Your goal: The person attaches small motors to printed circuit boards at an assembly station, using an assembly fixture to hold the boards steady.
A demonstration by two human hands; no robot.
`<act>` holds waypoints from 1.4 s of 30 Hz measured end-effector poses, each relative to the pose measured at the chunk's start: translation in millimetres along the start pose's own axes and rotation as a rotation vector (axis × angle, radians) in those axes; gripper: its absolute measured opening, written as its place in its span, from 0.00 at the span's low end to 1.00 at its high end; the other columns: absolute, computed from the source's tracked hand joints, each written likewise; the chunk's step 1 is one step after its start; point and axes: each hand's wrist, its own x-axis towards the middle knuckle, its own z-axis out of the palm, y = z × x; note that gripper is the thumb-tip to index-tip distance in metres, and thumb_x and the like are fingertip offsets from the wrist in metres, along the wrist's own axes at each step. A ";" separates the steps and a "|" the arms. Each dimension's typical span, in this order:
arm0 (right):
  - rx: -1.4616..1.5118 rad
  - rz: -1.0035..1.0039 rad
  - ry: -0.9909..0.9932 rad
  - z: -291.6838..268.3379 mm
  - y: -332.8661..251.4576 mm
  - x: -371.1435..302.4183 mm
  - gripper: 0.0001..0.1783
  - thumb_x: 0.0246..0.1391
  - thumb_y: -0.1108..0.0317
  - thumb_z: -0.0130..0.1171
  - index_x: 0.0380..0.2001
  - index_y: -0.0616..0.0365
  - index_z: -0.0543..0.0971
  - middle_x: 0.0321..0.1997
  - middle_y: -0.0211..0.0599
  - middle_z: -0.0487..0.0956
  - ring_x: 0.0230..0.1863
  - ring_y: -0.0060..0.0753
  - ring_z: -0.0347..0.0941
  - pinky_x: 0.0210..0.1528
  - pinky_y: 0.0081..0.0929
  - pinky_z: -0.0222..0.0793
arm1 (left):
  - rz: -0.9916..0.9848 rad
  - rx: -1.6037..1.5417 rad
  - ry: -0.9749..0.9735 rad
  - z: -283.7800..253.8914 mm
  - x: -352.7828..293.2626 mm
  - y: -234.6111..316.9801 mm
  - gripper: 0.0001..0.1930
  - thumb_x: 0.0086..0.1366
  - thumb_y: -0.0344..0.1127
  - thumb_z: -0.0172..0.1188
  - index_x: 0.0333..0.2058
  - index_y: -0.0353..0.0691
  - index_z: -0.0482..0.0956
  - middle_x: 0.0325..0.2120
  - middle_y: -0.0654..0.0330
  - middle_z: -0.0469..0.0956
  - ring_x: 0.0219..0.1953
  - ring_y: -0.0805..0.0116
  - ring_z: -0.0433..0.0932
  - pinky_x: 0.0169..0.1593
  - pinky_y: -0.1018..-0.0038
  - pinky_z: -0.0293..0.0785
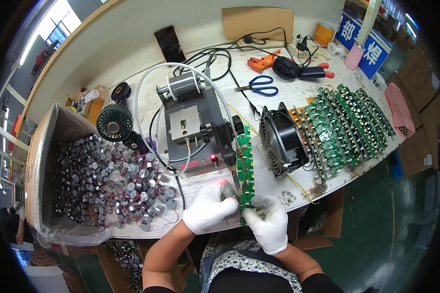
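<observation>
Apron cloth [249, 266] with a floral print shows nearest, cut off at the lower edge, as are both dark sleeves. White gloves cover the hands. The left hand [211, 206] bends its fingers just beside a long green circuit-board strip [247, 183]; whatever the fingertips may pinch is hidden, so its grip cannot be told. The right hand [269, 220] has its thumb and fingers curled at the near end of the strip, touching it and covering part of it; whether they grasp the board or some small part on it cannot be told. The strip lies on the white bench [210, 181], directly below a soldering iron [233, 172] whose tip is hard to make out. At left, small metal motors [117, 183] with red wires spill from a plastic-lined box, many buried under others. The soldering machine [181, 124] carries a red-lit display, too small to read. Right of the strip, a black fan [278, 141] partly blocks the rows of green boards [347, 132]. Farther back lie blue-handled scissors [263, 87] and a dark-screened phone [169, 45]. Large white characters mark a blue sign [364, 41], partly covered by a post [369, 22].
</observation>
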 end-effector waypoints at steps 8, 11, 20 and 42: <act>0.086 0.098 -0.033 -5.6 -5.8 0.6 0.19 0.47 0.71 0.66 0.39 0.70 0.73 0.33 0.40 0.80 0.27 0.21 0.76 0.32 0.20 0.74 | 0.021 -0.022 0.019 3.2 -3.0 -1.6 0.09 0.51 0.33 0.57 0.20 0.32 0.73 0.16 0.59 0.72 0.20 0.74 0.71 0.26 0.74 0.68; 0.047 0.146 -0.132 -9.2 -10.5 3.8 0.27 0.46 0.74 0.65 0.50 0.70 0.68 0.41 0.45 0.78 0.33 0.25 0.77 0.36 0.22 0.75 | 0.012 -0.073 0.011 3.3 -7.5 -13.1 0.07 0.52 0.32 0.58 0.22 0.34 0.72 0.18 0.62 0.72 0.22 0.76 0.70 0.27 0.75 0.68; 0.346 0.172 -0.262 -13.1 -13.4 3.4 0.40 0.50 0.86 0.50 0.67 0.63 0.51 0.48 0.45 0.75 0.44 0.27 0.74 0.44 0.22 0.71 | -0.062 -0.171 -0.009 14.4 -28.3 -12.6 0.10 0.57 0.31 0.59 0.35 0.33 0.73 0.28 0.63 0.74 0.29 0.78 0.71 0.33 0.79 0.69; 0.103 0.160 -0.277 -7.3 -14.4 0.0 0.32 0.50 0.82 0.54 0.60 0.74 0.60 0.37 0.35 0.76 0.27 0.12 0.70 0.29 0.12 0.67 | 0.324 1.122 0.654 -52.6 -56.5 -23.5 0.09 0.49 0.28 0.65 0.32 0.44 0.82 0.34 0.56 0.75 0.38 0.56 0.75 0.39 0.66 0.73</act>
